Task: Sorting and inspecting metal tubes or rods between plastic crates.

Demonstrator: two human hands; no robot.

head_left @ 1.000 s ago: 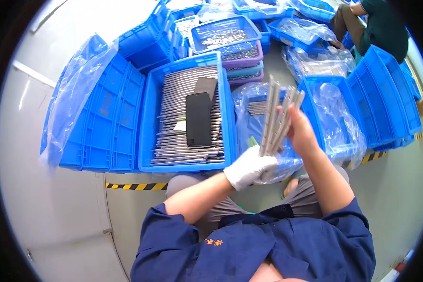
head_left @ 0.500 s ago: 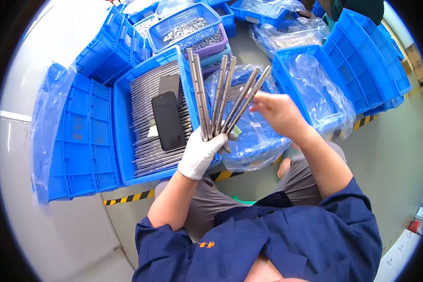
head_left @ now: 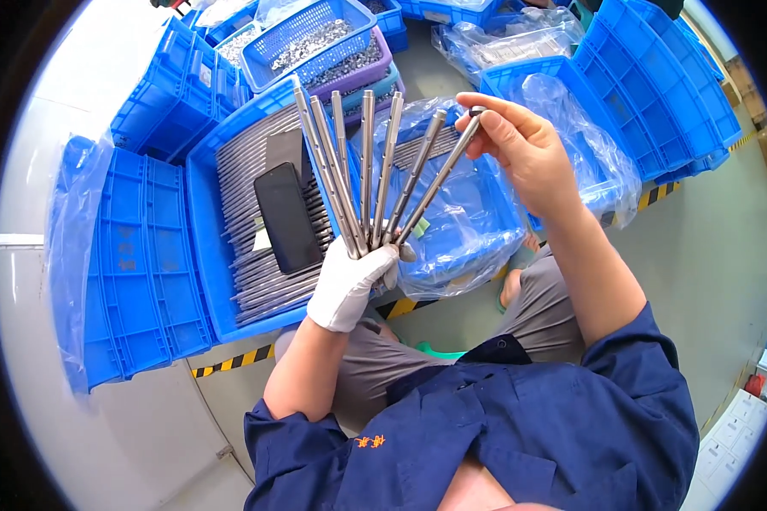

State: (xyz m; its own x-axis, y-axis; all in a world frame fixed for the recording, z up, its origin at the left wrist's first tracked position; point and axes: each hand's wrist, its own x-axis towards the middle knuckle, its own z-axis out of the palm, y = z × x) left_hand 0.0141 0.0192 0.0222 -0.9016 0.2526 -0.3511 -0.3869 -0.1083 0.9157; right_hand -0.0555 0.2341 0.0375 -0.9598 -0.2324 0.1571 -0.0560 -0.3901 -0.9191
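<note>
My left hand [head_left: 349,285], in a white glove, is closed round the lower ends of several metal rods [head_left: 366,170]. The rods are silvery, with small holes along them, and fan out upward. At the tip of the rightmost rod my bare right hand [head_left: 533,157] pinches a small dark ring-like piece [head_left: 477,111] between thumb and forefinger. Whether it sits on the rod or only touches it, I cannot tell. Left of the hands, a blue crate [head_left: 198,204] holds rows of similar rods, with a black phone [head_left: 287,217] lying on them.
A plastic-lined blue crate [head_left: 473,200] with more rods stands behind the fan. Beyond are a blue basket [head_left: 251,72] of small metal parts and a crate with clear film [head_left: 562,128]. Stacked blue crates [head_left: 136,255] flank the left, others [head_left: 656,85] the right.
The rods have spread into a wider fan. My right hand has risen to the rightmost rod's tip, where the dark piece now shows. The view has shifted slightly.
</note>
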